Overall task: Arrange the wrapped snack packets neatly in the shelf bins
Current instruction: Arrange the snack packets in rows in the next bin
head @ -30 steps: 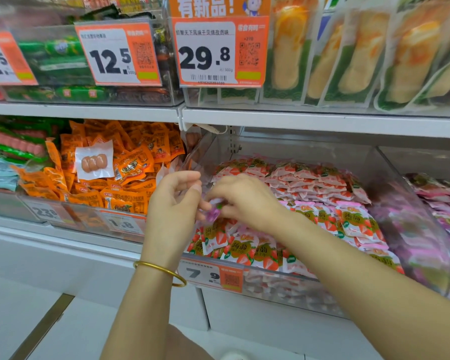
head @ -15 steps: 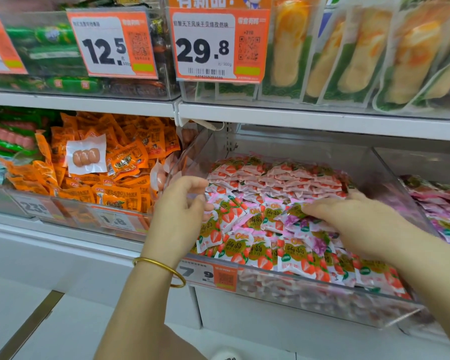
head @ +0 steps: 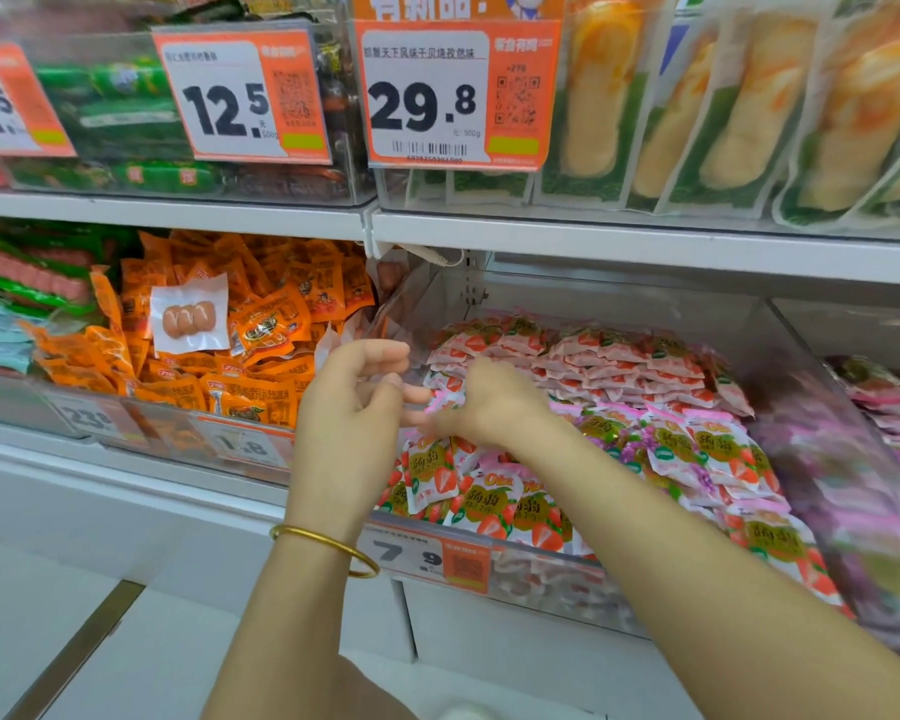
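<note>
A clear shelf bin (head: 557, 563) holds several white and pink strawberry snack packets (head: 489, 506), stacked in tidy rows at the back (head: 593, 350) and loose at the front. A few purple grape packets (head: 640, 452) lie among them on the right. My left hand (head: 354, 407) hovers at the bin's left front corner, its fingers loosely curled with nothing plainly in them. My right hand (head: 494, 407) is blurred just beside it, over the bin's left part, and pinches a small pink packet (head: 440, 403) close to the left fingertips.
An orange-packet bin (head: 261, 324) with one white sausage pack (head: 189, 319) stands to the left. Another bin of pink packets (head: 894, 423) stands to the right. The upper shelf edge (head: 593, 241) with price tags (head: 453, 96) overhangs the bins.
My right hand has come back from the bin's right side to the left hand, now pinching a pink packet. The left hand has stayed at the bin's left corner.
</note>
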